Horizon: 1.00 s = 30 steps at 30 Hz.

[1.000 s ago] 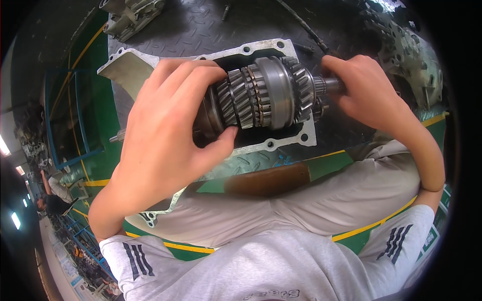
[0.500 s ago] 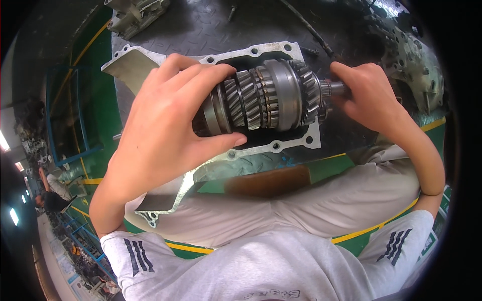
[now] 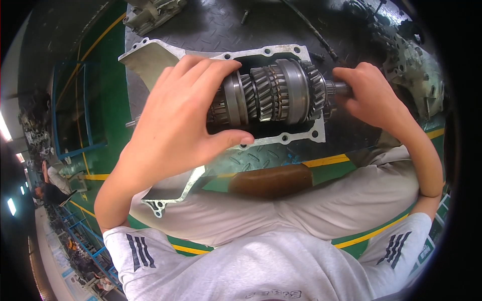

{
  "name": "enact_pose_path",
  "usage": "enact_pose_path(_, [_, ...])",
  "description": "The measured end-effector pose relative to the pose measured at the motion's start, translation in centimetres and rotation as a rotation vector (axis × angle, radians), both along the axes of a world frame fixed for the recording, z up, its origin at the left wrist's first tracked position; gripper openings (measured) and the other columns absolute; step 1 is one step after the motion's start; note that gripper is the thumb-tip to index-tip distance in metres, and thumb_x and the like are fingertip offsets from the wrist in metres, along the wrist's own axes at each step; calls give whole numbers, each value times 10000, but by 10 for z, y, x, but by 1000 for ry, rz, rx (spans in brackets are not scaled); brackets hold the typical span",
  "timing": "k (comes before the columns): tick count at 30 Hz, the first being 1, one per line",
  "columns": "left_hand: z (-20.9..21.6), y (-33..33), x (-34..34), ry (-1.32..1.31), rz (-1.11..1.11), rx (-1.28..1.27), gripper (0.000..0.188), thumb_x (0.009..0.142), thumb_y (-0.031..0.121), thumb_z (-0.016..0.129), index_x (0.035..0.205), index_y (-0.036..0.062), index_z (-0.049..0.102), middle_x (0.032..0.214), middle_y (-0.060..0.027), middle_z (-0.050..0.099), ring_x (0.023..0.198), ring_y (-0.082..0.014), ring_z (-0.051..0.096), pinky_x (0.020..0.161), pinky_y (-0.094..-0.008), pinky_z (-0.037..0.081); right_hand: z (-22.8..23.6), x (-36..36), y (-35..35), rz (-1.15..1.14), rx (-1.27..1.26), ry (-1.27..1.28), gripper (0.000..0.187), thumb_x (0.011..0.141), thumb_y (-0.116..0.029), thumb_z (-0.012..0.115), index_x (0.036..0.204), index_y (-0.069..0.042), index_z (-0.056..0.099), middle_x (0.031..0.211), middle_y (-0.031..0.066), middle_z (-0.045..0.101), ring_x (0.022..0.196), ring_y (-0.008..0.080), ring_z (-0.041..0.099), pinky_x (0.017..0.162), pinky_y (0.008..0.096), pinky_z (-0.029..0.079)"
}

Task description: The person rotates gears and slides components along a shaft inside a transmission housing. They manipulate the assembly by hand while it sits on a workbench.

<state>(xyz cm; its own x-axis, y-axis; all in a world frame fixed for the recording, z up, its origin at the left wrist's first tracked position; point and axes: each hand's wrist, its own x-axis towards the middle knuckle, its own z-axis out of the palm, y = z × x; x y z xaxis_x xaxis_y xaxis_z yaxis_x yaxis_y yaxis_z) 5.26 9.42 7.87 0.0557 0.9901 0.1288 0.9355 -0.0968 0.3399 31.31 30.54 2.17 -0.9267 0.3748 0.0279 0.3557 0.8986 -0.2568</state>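
A metal gear shaft [image 3: 263,93] with several toothed gears and smooth rings lies lengthwise in an open, light-metal gearbox housing [image 3: 186,183]. My left hand [image 3: 178,115] straddles the shaft's left part, fingers bent over the far side and thumb along the near side. That hand hides the left gears and part of the housing. At the right, my right hand [image 3: 369,95] is closed around the thin splined end [image 3: 339,89] of the shaft, just outside the housing wall. A thin rod end [image 3: 131,123] pokes out left of my left wrist.
The housing rests on a dark tread-plate bench [image 3: 216,25]. Another casting [image 3: 150,15] stands at the far left, a bolt [image 3: 245,16] and a long bar [image 3: 311,30] lie behind, and a large casing [image 3: 416,75] is at right. A brown stool seat [image 3: 271,180] shows below the bench edge.
The housing, gear shaft and both hands appear shifted slightly right in view, as does the bench. More of the shaft's left rings shows beside my left hand. Both hands keep their places.
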Motion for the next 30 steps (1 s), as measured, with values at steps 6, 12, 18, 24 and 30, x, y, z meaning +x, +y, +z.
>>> enact_pose_path(6, [-2, 3, -13, -61, 0, -27, 695, 680, 302, 921, 1268, 1, 704, 1166, -162, 723, 1114, -326, 628, 996, -427, 508, 11, -4, 1, -2, -181, -64, 129, 820, -103, 737, 889, 6, 746, 740, 210, 659, 800, 441, 627, 771, 513, 525])
enact_pose_path(12, [4, 0, -12, -88, 56, -77, 665, 674, 309, 912, 1236, 4, 729, 1196, -142, 710, 1064, -298, 586, 966, -400, 484, 20, -10, 2, -67, -249, -175, 164, 840, -119, 730, 951, -6, 773, 866, 234, 678, 957, 407, 621, 841, 474, 519])
enact_pose_path(18, [5, -3, -6, 71, 20, 18, 700, 654, 337, 932, 1247, 42, 706, 1239, -93, 683, 1150, -299, 569, 1033, -399, 379, 19, -8, 0, -92, -259, -152, 160, 844, -118, 731, 939, 6, 768, 882, 241, 678, 968, 414, 614, 850, 479, 509])
enact_pose_path(24, [-1, -5, 4, 68, 54, 87, 746, 570, 221, 972, 1232, 60, 666, 1232, -86, 694, 1178, -314, 615, 1057, -422, 376, 21, -13, 6, -45, -292, -224, 158, 828, -105, 738, 902, 34, 752, 809, 258, 654, 878, 440, 599, 807, 488, 503])
enact_pose_path(30, [5, -1, -10, 46, -11, -20, 739, 582, 192, 953, 1243, 45, 657, 1238, -97, 692, 1172, -319, 625, 1050, -430, 406, 17, -10, 1, -56, -256, -96, 158, 819, -106, 740, 889, 35, 751, 803, 265, 648, 863, 445, 602, 794, 490, 500])
